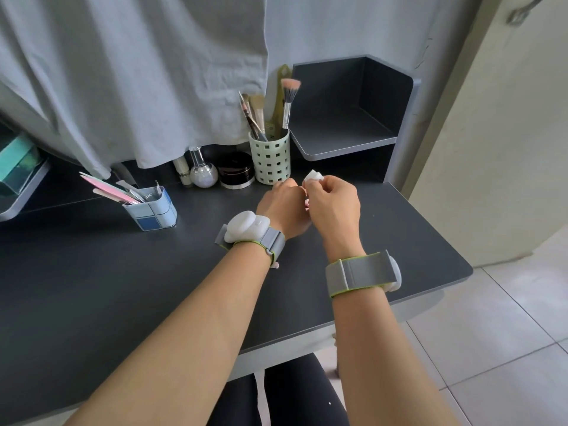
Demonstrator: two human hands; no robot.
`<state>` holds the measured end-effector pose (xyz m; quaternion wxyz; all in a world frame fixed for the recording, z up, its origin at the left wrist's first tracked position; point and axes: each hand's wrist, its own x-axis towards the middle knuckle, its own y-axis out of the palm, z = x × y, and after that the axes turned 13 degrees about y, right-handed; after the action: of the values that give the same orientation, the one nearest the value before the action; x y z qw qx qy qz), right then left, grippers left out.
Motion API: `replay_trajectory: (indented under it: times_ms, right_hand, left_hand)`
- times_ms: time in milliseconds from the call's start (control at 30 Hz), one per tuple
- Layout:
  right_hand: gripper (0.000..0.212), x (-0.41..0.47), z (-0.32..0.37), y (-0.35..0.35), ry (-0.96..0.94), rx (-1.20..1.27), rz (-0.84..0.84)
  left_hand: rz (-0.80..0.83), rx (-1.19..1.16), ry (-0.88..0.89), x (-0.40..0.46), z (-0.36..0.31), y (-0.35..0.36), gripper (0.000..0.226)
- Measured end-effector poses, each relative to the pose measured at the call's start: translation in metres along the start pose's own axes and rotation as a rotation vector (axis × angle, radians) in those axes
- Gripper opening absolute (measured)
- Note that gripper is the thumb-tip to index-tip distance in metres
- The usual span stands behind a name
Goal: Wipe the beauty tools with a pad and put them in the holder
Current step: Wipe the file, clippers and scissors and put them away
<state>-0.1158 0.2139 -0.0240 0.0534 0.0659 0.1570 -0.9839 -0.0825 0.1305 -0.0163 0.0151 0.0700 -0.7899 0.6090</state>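
My left hand [284, 202] and my right hand [333, 201] meet over the dark desk [123, 287], just in front of the green cup. A white pad [313, 175] is pinched in my right hand's fingertips. Curled fingers of my left hand grip a thin pink tool [306, 205]; only a sliver shows between the hands, and a pink end pokes out under the left wrist. The pad is at the tool's upper end. At the left stands a blue-and-white checked holder [153, 212] with pink files and metal tools in it.
A green perforated cup [270, 161] with makeup brushes stands right behind the hands. Beside it are a black jar [236, 173], a round glass bottle [203, 173] and a small tube. A grey shelf unit [353, 133] stands at the back right. Grey cloth hangs behind.
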Motion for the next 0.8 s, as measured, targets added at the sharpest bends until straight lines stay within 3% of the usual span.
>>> replay_trajectory:
  times_ms: [333, 700, 800]
  right_hand:
    - [0.032, 0.000, -0.003, -0.011, -0.010, 0.009, -0.012]
    - [0.029, -0.009, -0.002, -0.008, -0.007, 0.029, 0.019]
    - [0.029, -0.011, -0.001, -0.005, -0.009, 0.027, 0.026]
  left_hand:
    - [0.051, 0.038, 0.008, 0.001, -0.005, 0.006, 0.030]
    - [-0.020, 0.026, 0.003, -0.008, 0.007, 0.003, 0.014]
    - [-0.054, 0.042, -0.001, -0.010, 0.015, 0.000, 0.020]
